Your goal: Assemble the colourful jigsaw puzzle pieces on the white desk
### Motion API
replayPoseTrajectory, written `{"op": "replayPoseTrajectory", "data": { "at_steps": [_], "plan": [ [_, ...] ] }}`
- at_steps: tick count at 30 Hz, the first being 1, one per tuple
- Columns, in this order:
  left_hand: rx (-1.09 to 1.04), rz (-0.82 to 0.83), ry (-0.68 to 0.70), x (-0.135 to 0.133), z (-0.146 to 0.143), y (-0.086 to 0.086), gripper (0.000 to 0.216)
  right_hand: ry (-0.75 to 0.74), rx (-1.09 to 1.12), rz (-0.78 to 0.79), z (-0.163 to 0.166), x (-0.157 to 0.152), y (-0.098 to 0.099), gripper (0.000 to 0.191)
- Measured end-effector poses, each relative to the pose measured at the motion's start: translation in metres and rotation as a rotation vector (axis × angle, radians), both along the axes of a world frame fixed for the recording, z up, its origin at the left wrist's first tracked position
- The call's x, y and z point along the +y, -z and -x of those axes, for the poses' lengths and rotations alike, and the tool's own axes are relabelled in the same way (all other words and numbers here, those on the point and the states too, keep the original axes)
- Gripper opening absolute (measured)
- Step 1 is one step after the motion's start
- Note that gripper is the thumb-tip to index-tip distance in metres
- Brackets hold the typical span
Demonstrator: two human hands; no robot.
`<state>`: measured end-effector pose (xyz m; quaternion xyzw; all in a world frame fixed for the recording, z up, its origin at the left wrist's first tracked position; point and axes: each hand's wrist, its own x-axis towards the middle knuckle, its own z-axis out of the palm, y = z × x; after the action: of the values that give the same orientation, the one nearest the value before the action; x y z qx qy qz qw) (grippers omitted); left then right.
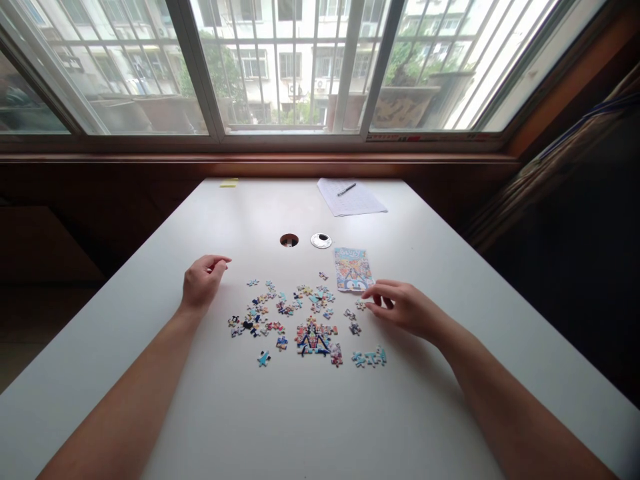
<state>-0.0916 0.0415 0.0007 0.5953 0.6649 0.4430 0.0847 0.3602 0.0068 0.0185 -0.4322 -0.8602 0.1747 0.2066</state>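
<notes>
Head view: my left hand [201, 285] curls, fingers together, beside flat, knobbly puzzle pieces [313, 341] on the smooth white table [250, 420]; my right hand [404, 307] points inward, fingers apart, just beside one piece [361, 305].

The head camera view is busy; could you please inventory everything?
Smooth tabletop: one, white, centre
Small jigsaw pieces: many, multicoloured, central tabletop
Joined jigsaw section: one, multicoloured, among nearest pieces
Jigsaw cluster: one, light blue, right of section
Rectangular printed sheet: one, blue-orange, beyond rightmost pieces
Paper sheets: count unclear, white, far tabletop
Slim pen: one, dark, on paper
Round hole: one, dark, mid-tabletop
Round shiny cover: one, silver, right of hole
Thin strips: seemingly two, yellow, far-left tabletop
Barred window: one, pale-framed, behind tabletop
Wooden sill: one, brown, under window
Potted plants: several, green, outside
Building: seemingly one, pale, outside
Draped fabric: one, brownish, right
Left hand: one, bare, beside pieces
Right hand: one, bare, beside printed sheet
</notes>
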Motion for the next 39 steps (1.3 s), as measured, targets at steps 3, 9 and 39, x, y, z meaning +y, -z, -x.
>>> {"op": "replayPoseTrajectory", "data": {
  "at_steps": [3,9,39],
  "plan": [
    [-0.014,0.02,-0.002,0.0,0.0,0.001,0.027,-0.073,0.013,-0.061,0.015,-0.009,-0.002,0.016],
    [-0.008,0.032,0.007,0.001,-0.001,0.0,0.026,-0.323,-0.075,-0.055,0.052,-0.032,-0.001,0.022],
    [-0.016,0.068,0.063,0.004,0.001,0.002,0.027,-0.08,0.058,-0.287,0.038,-0.017,0.001,0.028]
  ]
}}
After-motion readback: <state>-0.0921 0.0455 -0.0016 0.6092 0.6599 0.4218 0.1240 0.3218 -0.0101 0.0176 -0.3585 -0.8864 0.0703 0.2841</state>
